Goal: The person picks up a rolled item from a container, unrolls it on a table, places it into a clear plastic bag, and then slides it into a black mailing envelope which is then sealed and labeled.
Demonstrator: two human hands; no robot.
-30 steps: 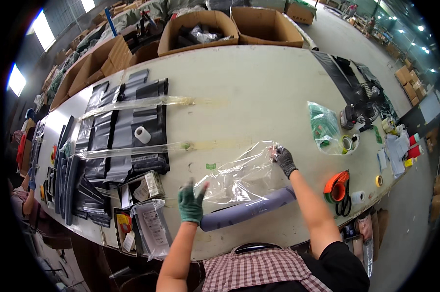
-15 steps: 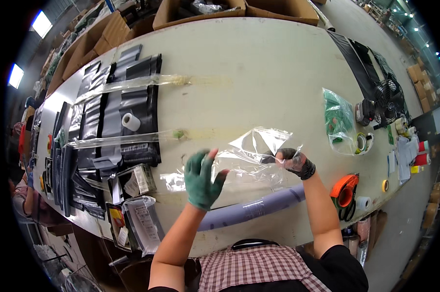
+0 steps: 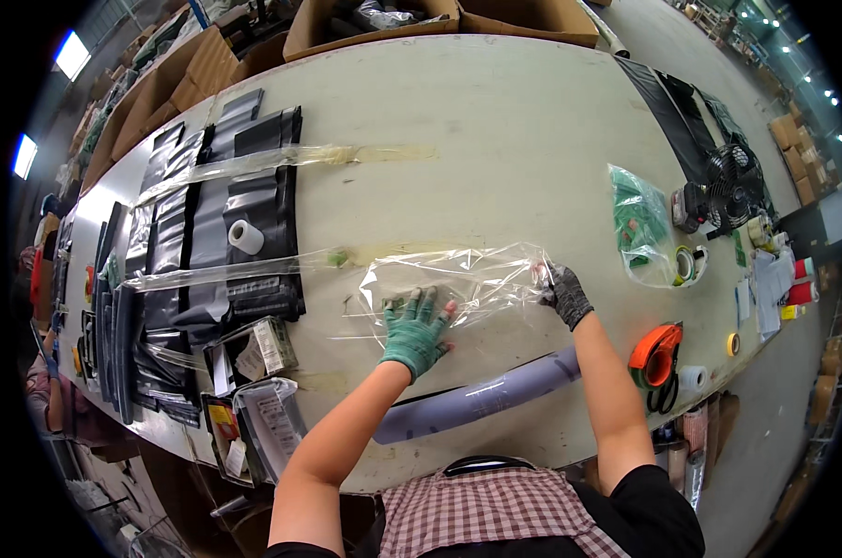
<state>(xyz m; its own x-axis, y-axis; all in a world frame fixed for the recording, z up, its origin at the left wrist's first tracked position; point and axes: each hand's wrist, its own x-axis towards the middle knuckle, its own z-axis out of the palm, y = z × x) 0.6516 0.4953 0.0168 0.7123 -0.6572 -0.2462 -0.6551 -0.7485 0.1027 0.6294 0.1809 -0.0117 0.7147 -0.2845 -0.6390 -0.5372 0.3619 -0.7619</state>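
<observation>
Green-gloved, the left hand lies palm down on the clear film with its fingers spread wide, just beyond the left half of the purple roll. Beyond the roll's right end, the grey-gloved right hand has its fingers closed on the bunched end of that film, which lies crinkled on the surface, between the roll and the open middle.

Near the roll, on the person's side, runs the close edge of the surface, with a narrow bare strip between. Far beyond the roll, bare room stretches to the curved far edge; black sheets bound it to the roll's left, and a black fan to its right.

Past that far edge, opposite the roll, stand two open cardboard cartons: the left carton holds dark and silvery wrapped material, while the right carton shows brown inner walls. Left of the roll sit a clear tray with a printed sheet and a dark box with a yellow-and-red packet. Beyond the roll to the right, a clear bag contains green pieces.
</observation>
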